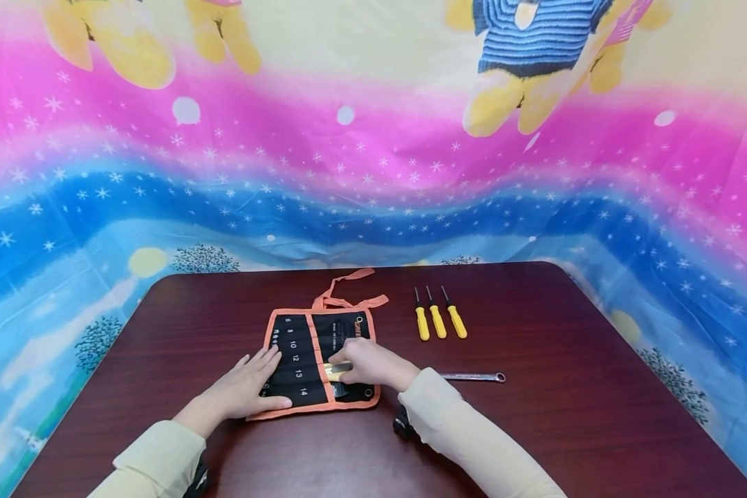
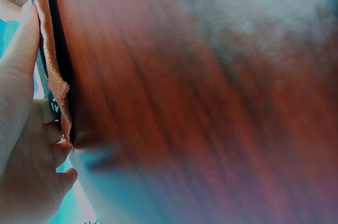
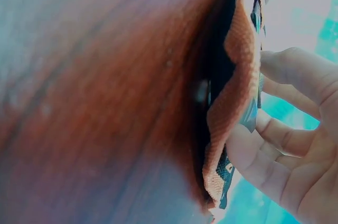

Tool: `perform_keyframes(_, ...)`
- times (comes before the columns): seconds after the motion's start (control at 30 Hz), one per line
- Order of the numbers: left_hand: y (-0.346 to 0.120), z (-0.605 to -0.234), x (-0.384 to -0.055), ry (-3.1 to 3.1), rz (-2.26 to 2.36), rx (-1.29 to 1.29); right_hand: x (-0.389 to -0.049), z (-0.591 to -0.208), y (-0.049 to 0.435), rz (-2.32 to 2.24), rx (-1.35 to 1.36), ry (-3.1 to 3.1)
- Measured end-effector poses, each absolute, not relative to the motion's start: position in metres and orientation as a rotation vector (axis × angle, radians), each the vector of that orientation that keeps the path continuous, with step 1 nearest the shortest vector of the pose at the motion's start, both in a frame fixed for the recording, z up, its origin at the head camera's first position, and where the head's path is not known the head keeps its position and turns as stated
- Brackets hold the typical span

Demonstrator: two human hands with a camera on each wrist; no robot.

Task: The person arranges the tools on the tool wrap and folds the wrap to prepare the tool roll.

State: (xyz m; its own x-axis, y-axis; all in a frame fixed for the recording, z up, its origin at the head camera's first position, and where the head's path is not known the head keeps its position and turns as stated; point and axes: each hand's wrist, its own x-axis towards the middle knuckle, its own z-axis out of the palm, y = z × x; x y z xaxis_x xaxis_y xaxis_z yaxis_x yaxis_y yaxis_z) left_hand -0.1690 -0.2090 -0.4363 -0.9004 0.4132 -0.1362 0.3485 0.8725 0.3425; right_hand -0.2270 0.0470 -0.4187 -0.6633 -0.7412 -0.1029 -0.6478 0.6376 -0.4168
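A black tool pouch (image 1: 286, 377) with orange trim lies unrolled, its pockets numbered 6 to 14. My left hand (image 1: 239, 389) rests on its left edge, fingers spread over the fabric and thumb along the near corner. In the left wrist view, the left thumb (image 2: 24, 44) lies along the orange edging. The right hand (image 1: 373, 363) reaches over the pouch's right part, its thumb and fingers pinching a shiny wrench (image 1: 335, 370) at the pocket by number 13. Below that, a grey metal end (image 1: 339, 391) shows by number 14. The right fingers partly hide both.
Three yellow-handled screwdrivers (image 1: 438, 322) lie side by side at the back right. Another wrench (image 1: 476, 377) lies right of the pouch, partly behind the right forearm. Orange ties (image 1: 348, 302) trail from the pouch's far edge. A printed cloth (image 1: 373, 173) hangs behind the dark wooden table (image 1: 566, 415).
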Motion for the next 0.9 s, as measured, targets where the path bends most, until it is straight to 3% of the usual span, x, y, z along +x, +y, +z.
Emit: perform_keyframes(0.9, -0.211, -0.438, -0.169, 2.83, 0.484, 0.581, -0.23, -0.407, 0.068, -0.649, -1.164, 2.529)
